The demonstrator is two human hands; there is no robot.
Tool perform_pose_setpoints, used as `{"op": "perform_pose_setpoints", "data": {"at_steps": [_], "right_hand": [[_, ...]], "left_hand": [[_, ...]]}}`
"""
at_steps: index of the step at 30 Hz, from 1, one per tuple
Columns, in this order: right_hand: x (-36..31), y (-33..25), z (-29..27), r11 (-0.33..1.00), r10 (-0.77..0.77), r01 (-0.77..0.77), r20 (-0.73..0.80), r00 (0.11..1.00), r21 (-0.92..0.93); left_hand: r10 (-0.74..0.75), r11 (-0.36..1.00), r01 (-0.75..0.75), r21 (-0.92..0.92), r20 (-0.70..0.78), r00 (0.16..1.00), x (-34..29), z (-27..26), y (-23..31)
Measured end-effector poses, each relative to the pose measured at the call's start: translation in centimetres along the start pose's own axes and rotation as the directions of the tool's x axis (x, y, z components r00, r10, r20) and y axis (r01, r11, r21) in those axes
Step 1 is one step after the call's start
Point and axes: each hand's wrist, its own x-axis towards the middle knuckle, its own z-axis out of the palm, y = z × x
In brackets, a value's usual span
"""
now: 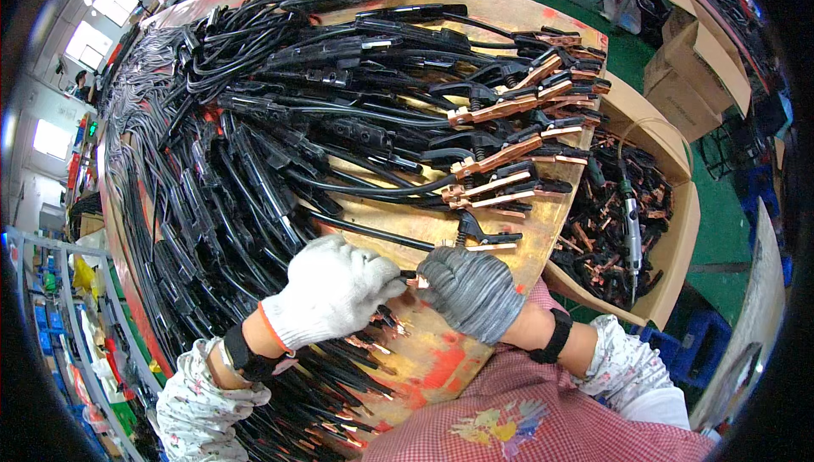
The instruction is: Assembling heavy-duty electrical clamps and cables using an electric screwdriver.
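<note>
My left hand (343, 280), in a white knit glove, is closed around the end of a black cable, most of which the glove hides. Against it, my right hand (471, 292), in a grey glove, is closed on a welding electrode holder. Only a small copper end (415, 281) of that holder shows between the two fists. Just beyond my right hand lies another electrode holder (471, 231) with a black lever and spring, joined to a black cable (373, 230). Bare copper cable ends (390, 322) stick out below my left hand.
Bundled black cables with copper-jawed electrode holders (500, 157) cover much of the wooden table (445, 331). Right of it, a cardboard box (682, 237) holds many clamp parts, with a silver power screwdriver (632, 237) hanging over them. An open carton (691, 72) stands farther back.
</note>
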Motion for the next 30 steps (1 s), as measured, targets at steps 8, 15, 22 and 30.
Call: {"op": "perform_pose_setpoints", "data": {"at_steps": [8, 15, 22, 30], "right_hand": [[0.6, -0.4, 0.0, 0.997, 0.015, -0.018, 0.032, 0.999, 0.079], [0.6, -0.3, 0.1, 0.998, 0.044, -0.048, 0.062, 0.997, 0.052], [-5.3, 2.8, -4.9, 0.984, 0.071, -0.113, -0.279, 0.958, -0.138], [-23.2, 18.7, -9.5, 0.18, 0.881, -0.946, -0.384, 0.277, -0.269]], "left_hand": [[0.053, 0.997, -0.052, 0.06, -0.03, 0.998, 0.4, 0.2, 0.0], [0.052, 0.999, -0.053, -0.01, -0.069, 0.996, 0.9, 0.9, -0.2], [0.023, 0.999, -0.025, -0.037, -0.036, 0.999, 1.2, 0.3, 0.7], [-0.002, 1.0, 0.001, -0.027, -0.057, 0.998, 2.1, 0.1, 1.6]]}}
